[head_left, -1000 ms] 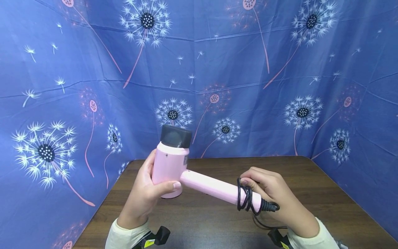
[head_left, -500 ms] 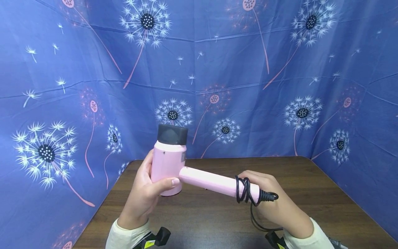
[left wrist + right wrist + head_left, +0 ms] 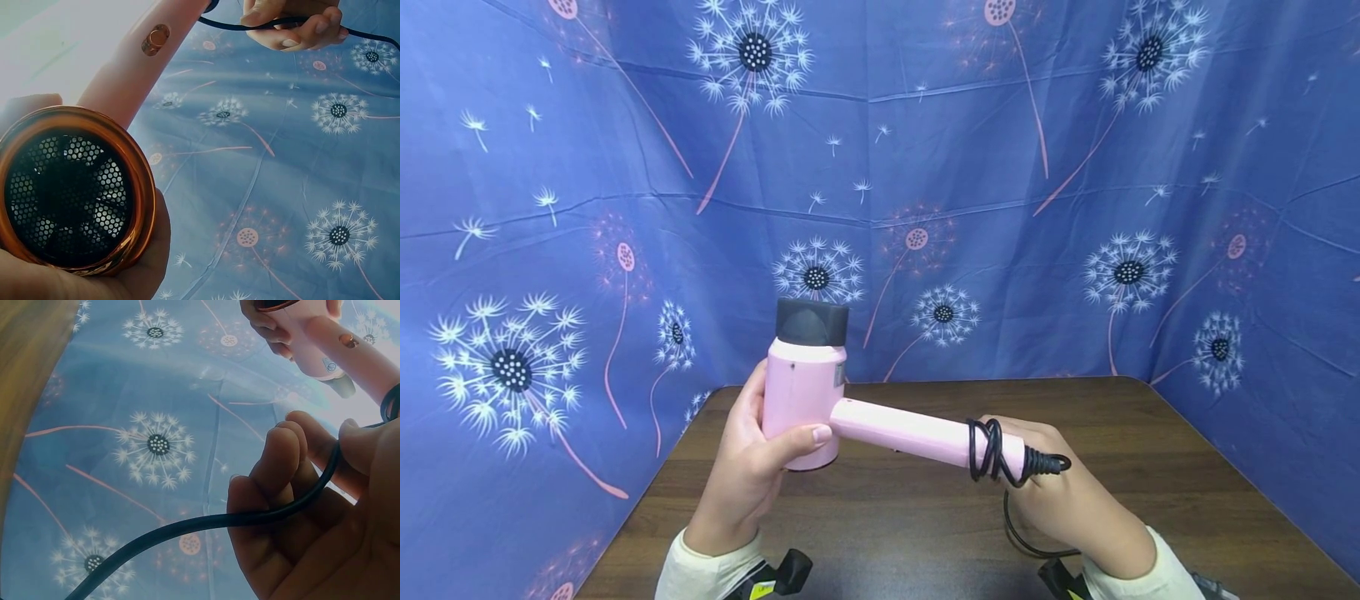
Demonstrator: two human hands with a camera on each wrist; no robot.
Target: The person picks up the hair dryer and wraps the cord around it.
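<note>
Hair dryer (image 3: 865, 423) above table (image 3: 887, 533), left hand (image 3: 743, 467) gripping dryer's barrel (image 3: 802, 392). Right hand (image 3: 1063, 504) now farther behind dryer's handle (image 3: 910, 434), apparently pinching black cord (image 3: 181, 528); cord seemingly led round handle.

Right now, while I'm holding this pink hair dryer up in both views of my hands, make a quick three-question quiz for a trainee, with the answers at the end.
1. Which hand grips the barrel of the pink hair dryer?
2. True or false: the black nozzle has been taken off the dryer.
3. Fill in the blank: part of the black cord is wound in loops around the ____.

Key:
1. The left hand.
2. False; it sits on one end of the barrel.
3. handle.
</note>
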